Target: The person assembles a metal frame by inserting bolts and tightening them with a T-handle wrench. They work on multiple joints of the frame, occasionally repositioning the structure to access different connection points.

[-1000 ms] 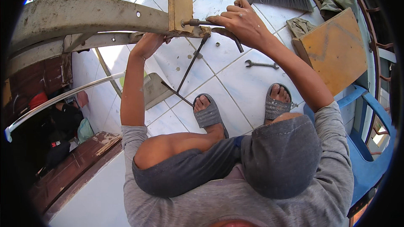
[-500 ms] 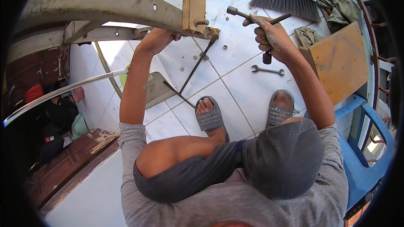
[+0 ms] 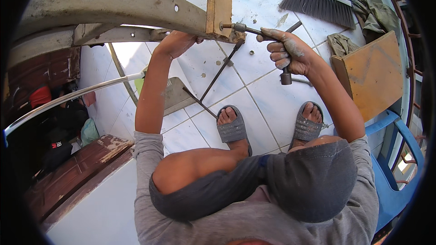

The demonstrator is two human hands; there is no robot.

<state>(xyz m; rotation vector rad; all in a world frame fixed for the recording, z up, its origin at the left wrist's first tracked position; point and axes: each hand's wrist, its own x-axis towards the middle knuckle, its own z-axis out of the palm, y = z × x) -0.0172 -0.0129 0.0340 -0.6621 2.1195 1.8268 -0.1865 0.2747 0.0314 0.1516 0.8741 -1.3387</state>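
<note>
My right hand [image 3: 290, 53] is wrapped round a three-way socket wrench [image 3: 252, 30]. One socket of it meets the bolt [image 3: 225, 26] that sticks out of a wooden board [image 3: 219, 4]; another arm points down beside my fingers. The board stands against the end of a curved, dirty metal frame [image 3: 122, 7]. Under that frame, my left hand [image 3: 178, 44] is curled close to the board, most of its fingers hidden by the beam. Below, a black three-armed metal tool [image 3: 218, 77] reaches up to the board's lower end.
A combination wrench [image 3: 301, 81], partly hidden by my tool, lies on the tiled floor near a small nut [image 3: 251, 52]. At right are a broom head [image 3: 318, 5], cloths [image 3: 374, 9], a wooden box [image 3: 374, 70] and a blue chair [image 3: 395, 172]. A dustpan [image 3: 175, 97] lies at left.
My right hand has brought the socket wrench leftward and down, so its socket now meets the bolt. My left hand stays by the board. The view has shifted slightly.
</note>
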